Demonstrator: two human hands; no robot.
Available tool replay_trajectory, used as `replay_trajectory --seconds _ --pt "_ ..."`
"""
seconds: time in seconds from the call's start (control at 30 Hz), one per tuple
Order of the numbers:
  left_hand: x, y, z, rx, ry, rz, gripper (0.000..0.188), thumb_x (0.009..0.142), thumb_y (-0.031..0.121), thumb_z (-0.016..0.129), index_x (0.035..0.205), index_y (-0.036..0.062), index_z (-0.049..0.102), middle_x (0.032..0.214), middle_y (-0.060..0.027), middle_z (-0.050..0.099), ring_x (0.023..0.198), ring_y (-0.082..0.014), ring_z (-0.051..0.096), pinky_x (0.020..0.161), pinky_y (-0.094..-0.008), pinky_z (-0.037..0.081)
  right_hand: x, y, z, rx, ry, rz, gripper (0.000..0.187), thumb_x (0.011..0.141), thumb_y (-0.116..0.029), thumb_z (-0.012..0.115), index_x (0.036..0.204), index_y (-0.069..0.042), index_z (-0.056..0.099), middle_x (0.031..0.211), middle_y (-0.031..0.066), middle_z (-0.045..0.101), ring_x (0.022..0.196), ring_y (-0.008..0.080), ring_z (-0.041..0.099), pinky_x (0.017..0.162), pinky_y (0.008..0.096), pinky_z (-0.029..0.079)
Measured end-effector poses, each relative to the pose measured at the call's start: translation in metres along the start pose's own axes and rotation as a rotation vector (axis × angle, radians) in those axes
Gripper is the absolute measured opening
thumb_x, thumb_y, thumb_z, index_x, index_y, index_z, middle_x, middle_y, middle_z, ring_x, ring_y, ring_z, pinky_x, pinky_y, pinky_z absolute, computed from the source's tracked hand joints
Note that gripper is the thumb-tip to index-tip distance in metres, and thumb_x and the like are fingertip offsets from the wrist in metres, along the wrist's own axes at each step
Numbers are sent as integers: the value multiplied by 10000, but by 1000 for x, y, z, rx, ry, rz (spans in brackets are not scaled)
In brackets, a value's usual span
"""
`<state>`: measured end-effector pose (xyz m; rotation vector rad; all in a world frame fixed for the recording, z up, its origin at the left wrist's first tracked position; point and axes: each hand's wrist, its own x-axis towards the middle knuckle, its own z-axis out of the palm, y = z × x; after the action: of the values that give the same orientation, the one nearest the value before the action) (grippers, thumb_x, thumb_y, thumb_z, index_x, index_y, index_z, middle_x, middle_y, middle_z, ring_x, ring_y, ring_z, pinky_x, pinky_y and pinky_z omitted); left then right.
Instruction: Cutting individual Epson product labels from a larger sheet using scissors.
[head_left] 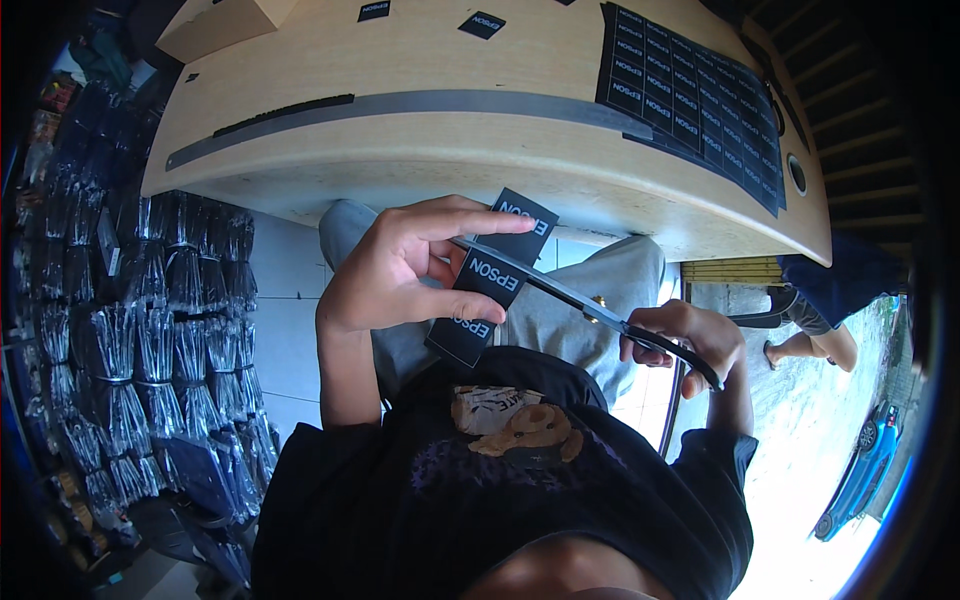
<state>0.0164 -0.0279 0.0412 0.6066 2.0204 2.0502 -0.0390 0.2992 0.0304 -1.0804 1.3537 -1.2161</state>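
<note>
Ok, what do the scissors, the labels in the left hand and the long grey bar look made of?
Scissors: likely steel blades, by their grey sheen; black handles, perhaps plastic.
Labels: matt black with pale print; fabric or thin card, can't tell.
Bar: probably metal, flat, grey and dull.

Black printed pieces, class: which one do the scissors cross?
The strip in the left hand: the scissors lie across it, while the other pieces rest on the table.

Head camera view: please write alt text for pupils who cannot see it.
A person's right hand holds scissors across black printed labels pinched in the left hand. Beyond, a long metal ruler and a black label sheet lie on a wood-toned desk.
</note>
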Motion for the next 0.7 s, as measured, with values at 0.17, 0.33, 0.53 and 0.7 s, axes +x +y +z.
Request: replay_trajectory --seconds 0.17,0.33,0.53,0.7 --pt "-1 -5 0 22 -27 66 624 634 -19 789 1212 31 557 1046 -73 575 841 -117 615 666 -193 565 4 2 0 2 -1 -6 756 684 -570 710 988 109 573 779 111 547 579 171 552 530 291 445" --pt "-1 -5 3 -21 -10 54 645 620 -16 798 1215 29 552 1065 -86 591 853 -123 627 680 -201 571 6 3 0 -1 -3 -22 770 674 -587 711 975 109 580 783 121 557 574 173 563 527 292 451" --pt "0 -5 2 -17 -25 65 644 614 -18 800 1207 26 554 1094 -101 593 865 -135 637 681 -205 574 8 2 1 -1 11 -17 773 669 -594 713 968 108 585 785 126 560 569 178 571 524 290 454" --pt "0 -7 2 -20 -27 56 645 615 -16 802 1208 28 552 1102 -105 593 864 -137 640 675 -205 574 8 4 1 -1 10 -17 771 670 -597 708 967 103 588 782 121 559 577 180 572 527 287 451"
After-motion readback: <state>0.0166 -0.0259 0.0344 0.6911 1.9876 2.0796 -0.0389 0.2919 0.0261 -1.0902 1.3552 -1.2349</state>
